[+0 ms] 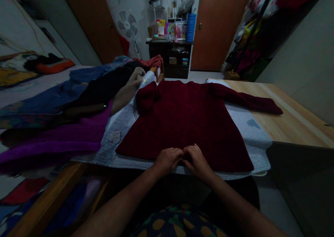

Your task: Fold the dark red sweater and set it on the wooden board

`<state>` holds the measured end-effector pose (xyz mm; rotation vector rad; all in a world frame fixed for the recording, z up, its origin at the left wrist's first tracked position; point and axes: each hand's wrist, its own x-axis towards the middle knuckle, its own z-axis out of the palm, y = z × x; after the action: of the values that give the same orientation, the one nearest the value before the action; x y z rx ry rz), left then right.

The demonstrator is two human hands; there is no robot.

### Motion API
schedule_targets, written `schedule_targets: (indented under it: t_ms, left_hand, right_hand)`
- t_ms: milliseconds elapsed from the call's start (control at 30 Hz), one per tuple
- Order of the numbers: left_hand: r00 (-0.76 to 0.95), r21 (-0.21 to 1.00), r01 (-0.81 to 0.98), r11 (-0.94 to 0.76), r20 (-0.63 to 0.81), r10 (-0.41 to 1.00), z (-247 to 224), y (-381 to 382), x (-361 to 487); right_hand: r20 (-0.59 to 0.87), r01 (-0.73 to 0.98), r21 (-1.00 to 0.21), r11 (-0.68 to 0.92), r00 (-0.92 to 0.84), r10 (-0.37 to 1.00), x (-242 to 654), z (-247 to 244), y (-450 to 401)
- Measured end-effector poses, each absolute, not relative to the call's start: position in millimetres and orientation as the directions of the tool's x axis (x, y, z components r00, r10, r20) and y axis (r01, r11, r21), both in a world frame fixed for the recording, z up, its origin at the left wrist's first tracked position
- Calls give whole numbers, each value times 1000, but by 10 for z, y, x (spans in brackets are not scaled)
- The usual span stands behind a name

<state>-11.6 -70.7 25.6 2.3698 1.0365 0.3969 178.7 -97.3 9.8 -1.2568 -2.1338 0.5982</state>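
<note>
A dark red long-sleeved sweater (193, 122) lies spread out with its hem toward me. One sleeve stretches out to the right, while the other is folded or bunched at the upper left. Beneath it is a pale quilted cloth (117, 139). At the middle of the hem my left hand (169, 159) is closed, fingers curled on the sweater's edge. Close beside it, almost touching, my right hand (197, 161) also pinches the hem. The fingertips are partly hidden in the dim light.
To the left lie a purple garment (78, 136), blue jeans (52, 97) and a grey-brown garment (129, 89). A wooden board (263, 125) stands at the right, under the sleeve. Farther back are a white fan (128, 25), a dark cabinet (169, 61) and a door (219, 28).
</note>
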Motion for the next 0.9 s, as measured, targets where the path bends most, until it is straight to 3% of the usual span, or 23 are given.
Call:
schedule_targets:
  t_ms: [200, 367, 567, 733, 900]
  left_hand:
    - [628, 579, 618, -532, 44, 777, 298, -715, -217]
    - [609, 390, 720, -573, 40, 792, 280, -605, -615]
    - [408, 196, 892, -408, 43, 912, 286, -497, -1291]
    - [315, 150, 933, -327, 96, 944, 398, -553, -1540]
    - [215, 122, 973, -197, -155, 964, 525, -535, -1485]
  right_hand:
    - [247, 648, -565, 510, -457, 854, 1779, 136, -925]
    - [187, 631, -592, 501, -497, 847, 1821, 278, -863]
    - [135, 632, -596, 495, -529, 838, 1838, 349, -845]
    - [84, 648, -623, 438, -501, 862, 1813, 310, -875]
    - [74, 636, -655, 409, -485, 872, 1824, 302, -899]
